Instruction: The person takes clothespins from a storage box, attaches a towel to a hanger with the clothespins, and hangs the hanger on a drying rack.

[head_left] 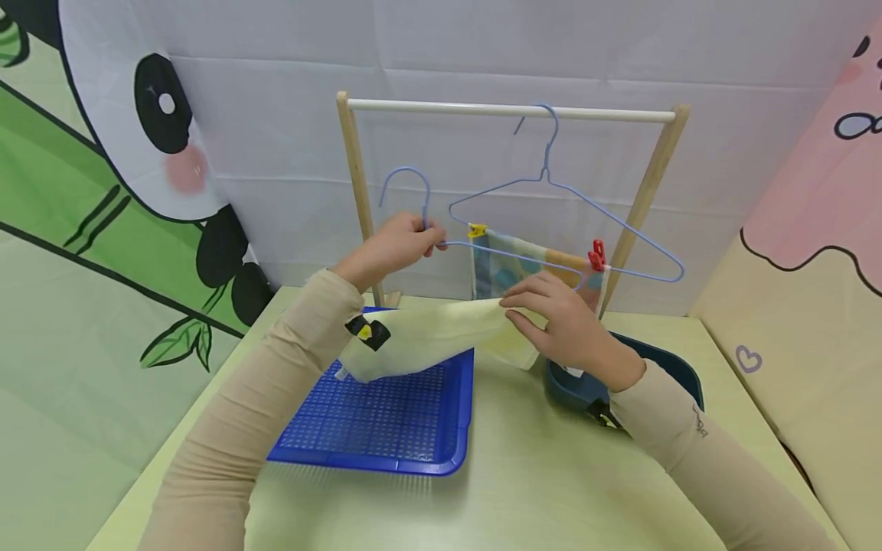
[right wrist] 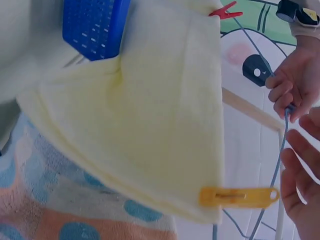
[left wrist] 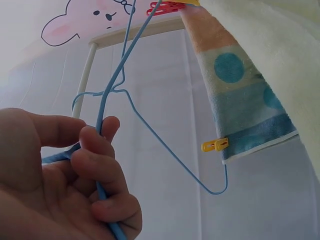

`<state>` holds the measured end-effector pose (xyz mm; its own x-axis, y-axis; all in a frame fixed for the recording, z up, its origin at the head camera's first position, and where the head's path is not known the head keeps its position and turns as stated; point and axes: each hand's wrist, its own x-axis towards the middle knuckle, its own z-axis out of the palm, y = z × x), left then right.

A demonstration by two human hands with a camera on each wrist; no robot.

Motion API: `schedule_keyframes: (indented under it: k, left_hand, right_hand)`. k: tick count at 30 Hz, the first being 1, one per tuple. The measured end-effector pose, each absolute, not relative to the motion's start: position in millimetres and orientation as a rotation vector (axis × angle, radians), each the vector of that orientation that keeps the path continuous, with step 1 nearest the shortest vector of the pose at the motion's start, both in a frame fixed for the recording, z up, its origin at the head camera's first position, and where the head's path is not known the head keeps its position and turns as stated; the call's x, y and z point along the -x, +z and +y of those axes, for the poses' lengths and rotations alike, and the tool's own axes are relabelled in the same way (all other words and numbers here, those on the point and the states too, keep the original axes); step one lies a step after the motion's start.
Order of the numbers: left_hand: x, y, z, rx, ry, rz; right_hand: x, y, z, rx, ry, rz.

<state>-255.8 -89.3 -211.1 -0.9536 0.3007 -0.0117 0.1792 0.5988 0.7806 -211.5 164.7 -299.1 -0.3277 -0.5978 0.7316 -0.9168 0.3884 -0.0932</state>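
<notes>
My left hand (head_left: pixel 406 241) grips a blue wire hanger (left wrist: pixel 107 102) near the base of its hook, fingers curled round the wire. From this hanger a pale yellow towel (right wrist: pixel 145 110) hangs, with a red clothespin (right wrist: pixel 227 11) at one top corner and a yellow clothespin (right wrist: pixel 235 196) at the other. Beside the yellow clothespin is my right hand (head_left: pixel 561 321), its fingers loosely bent and apart, holding nothing. Behind, a patterned towel (left wrist: pixel 227 95) hangs from a second blue hanger (head_left: pixel 579 191), pinned by another yellow clothespin (left wrist: pixel 215 145) and a red one (head_left: pixel 598 255).
A rack with a white rail (head_left: pixel 448 107) and wooden posts stands at the back of the table, bearing the second hanger. A blue perforated basket (head_left: pixel 458 451) lies below my left arm. Under my right wrist is a dark green basin (head_left: pixel 678 367).
</notes>
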Motion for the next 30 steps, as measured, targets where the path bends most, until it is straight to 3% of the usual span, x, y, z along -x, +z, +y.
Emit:
schedule_keyframes:
  k: [13,30]
  left_hand:
    - [256.5,-216.4,-93.1,-0.454,1.214,2.744]
    - [263.5,-229.1,-104.3,-0.739,1.280,2.666]
  right_hand:
    - [217.2,-297.9,185.8,-0.905,0.670,-2.177]
    - [205.5,-299.9,184.9,-0.815,1.108,-2.553]
